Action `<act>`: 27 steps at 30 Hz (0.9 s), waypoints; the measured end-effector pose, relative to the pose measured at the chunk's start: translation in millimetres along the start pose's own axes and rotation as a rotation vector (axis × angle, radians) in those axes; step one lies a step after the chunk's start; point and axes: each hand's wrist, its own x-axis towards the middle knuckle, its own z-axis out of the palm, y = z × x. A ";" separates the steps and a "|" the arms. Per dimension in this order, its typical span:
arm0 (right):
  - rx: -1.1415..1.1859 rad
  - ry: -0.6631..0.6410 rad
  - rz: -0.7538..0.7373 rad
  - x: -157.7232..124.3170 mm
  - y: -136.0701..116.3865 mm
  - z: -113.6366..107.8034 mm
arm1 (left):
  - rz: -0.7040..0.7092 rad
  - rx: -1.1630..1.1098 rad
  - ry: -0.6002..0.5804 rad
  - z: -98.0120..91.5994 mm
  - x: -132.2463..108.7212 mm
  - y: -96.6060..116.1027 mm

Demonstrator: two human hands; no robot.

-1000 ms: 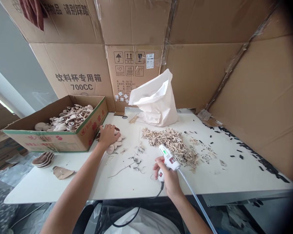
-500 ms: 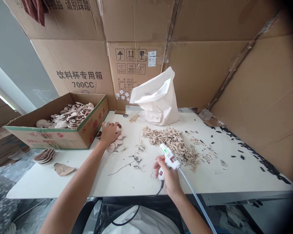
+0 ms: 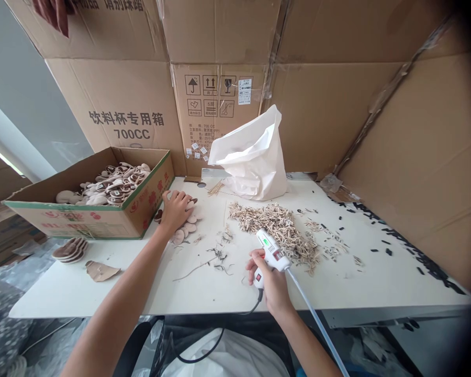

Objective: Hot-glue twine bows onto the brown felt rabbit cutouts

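My right hand (image 3: 270, 280) is wrapped round the handle of a white glue gun (image 3: 273, 254) with a small green light, its nozzle pointing up and left. A long pale glue stick (image 3: 317, 322) sticks out of its back. On the left, my left hand (image 3: 175, 212) lies palm down over a group of round pinkish pads (image 3: 188, 228), fingers apart and slightly bent. A dark brown pad edge shows by its fingertips; what lies under the palm is hidden. To the right is a heap of short beige loops or strips (image 3: 275, 225), too small to name surely.
A cardboard box (image 3: 102, 222) of pinkish and brown pieces stands left. Before it lie stacked brown pads (image 3: 70, 250) and a cardboard scrap (image 3: 101, 270). A white bag (image 3: 255, 167) stands behind the heap. Small black pieces (image 3: 388, 251) line the right edge; cardboard walls enclose the table.
My left hand has shifted slightly over the pads, its fingers a little more stretched. The right hand and glue gun are almost unchanged. The view has tilted slightly.
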 end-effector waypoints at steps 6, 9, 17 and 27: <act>-0.009 0.000 -0.005 -0.6 -1.0 0.6 | 0.028 0.006 0.047 -2.8 0.8 1.6; -0.018 -0.002 -0.007 -1.0 -2.1 0.4 | 0.047 -0.031 0.022 -2.2 0.8 1.5; -0.019 0.009 0.005 -1.0 -4.4 1.9 | 0.143 -0.133 -0.075 1.4 1.0 2.3; -0.002 0.002 -0.001 -0.8 -0.4 -0.3 | 0.203 -0.179 -0.021 -11.3 5.3 13.3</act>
